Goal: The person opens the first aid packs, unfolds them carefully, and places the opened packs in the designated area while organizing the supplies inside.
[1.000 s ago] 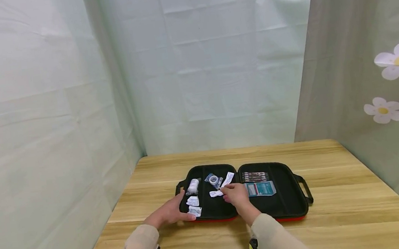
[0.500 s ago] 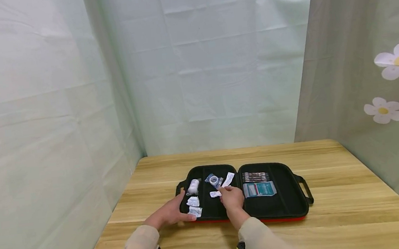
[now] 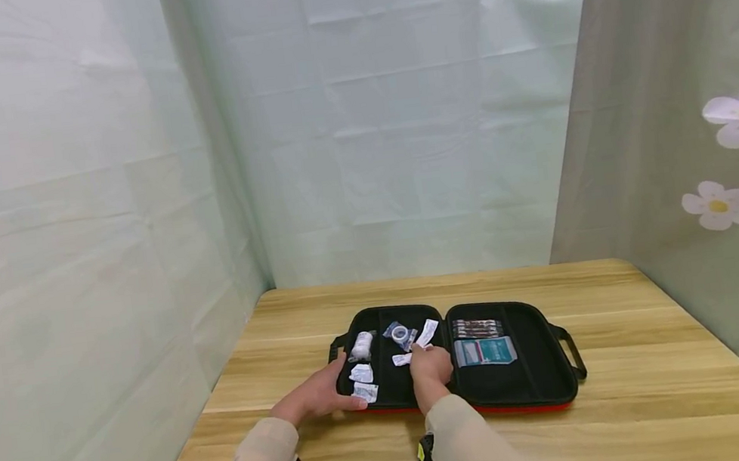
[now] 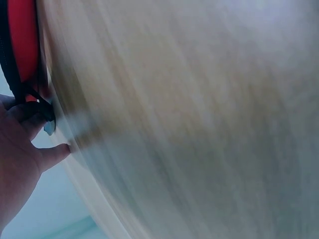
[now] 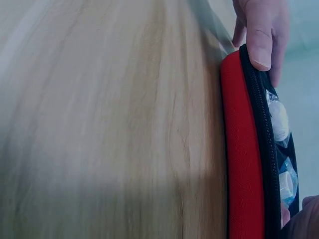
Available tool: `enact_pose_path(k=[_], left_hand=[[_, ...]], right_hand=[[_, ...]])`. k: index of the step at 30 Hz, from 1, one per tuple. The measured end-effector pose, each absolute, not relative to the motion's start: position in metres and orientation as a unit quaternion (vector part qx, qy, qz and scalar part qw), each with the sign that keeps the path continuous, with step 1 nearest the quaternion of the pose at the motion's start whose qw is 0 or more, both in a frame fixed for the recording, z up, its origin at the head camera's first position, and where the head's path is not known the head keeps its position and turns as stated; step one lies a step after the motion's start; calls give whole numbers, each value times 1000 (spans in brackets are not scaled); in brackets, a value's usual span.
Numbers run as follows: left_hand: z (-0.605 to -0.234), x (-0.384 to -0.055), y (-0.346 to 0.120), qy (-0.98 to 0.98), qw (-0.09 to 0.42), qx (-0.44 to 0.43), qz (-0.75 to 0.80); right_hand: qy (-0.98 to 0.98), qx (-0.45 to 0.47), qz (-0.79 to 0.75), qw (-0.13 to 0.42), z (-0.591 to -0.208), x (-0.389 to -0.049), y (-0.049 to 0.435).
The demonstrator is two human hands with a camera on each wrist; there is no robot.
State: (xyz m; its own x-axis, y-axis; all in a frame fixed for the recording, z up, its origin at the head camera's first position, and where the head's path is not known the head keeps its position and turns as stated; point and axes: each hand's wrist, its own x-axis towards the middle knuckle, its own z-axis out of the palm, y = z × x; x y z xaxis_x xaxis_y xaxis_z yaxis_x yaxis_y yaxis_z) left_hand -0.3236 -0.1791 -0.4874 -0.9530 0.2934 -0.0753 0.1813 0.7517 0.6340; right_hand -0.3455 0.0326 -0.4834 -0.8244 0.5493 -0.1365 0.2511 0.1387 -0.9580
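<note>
An open black-lined first-aid case [image 3: 388,392] with a red shell [image 5: 244,164] lies flat on the table. My left hand [image 3: 319,392] grips its left end beside the handle, with a digit over the zipped rim in the right wrist view. In the left wrist view, the left hand [image 4: 20,154] has fingers behind the black strap. My right hand [image 3: 431,368] reaches into the left half, thumb and finger pinching a small white sachet, mostly hidden. Beside its fingertips lie two white sachets, one upright-slanted [image 3: 428,331] and one flatter [image 3: 401,360].
The left half also holds a wrapped bandage roll [image 3: 362,345], a bagged tape roll [image 3: 399,333] and two white sachets [image 3: 364,392] at the front left. In the right half sit striped slim packs [image 3: 476,328] and a teal packet [image 3: 486,352]. Curtains border the wooden table [image 3: 639,375].
My right hand has shifted left and turned over the sachets within the left half. The left hand stays on the case's left end. The head view has swung slightly.
</note>
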Motion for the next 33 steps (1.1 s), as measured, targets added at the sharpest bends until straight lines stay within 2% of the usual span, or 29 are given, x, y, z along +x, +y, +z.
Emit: enact_pose_path(k=[18,28,33], left_hand=[[-485,-323,-178,936,83,127,319],[-488,-325,-177,935,83,132,317],[-488,-324,-178,938,82,125,313]], right_hand=[[-708,-290,640,73,-488,-363,27],[-639,-312,700,68,-484,-365,29],[-636,-291,712,70,-481,-365,30]])
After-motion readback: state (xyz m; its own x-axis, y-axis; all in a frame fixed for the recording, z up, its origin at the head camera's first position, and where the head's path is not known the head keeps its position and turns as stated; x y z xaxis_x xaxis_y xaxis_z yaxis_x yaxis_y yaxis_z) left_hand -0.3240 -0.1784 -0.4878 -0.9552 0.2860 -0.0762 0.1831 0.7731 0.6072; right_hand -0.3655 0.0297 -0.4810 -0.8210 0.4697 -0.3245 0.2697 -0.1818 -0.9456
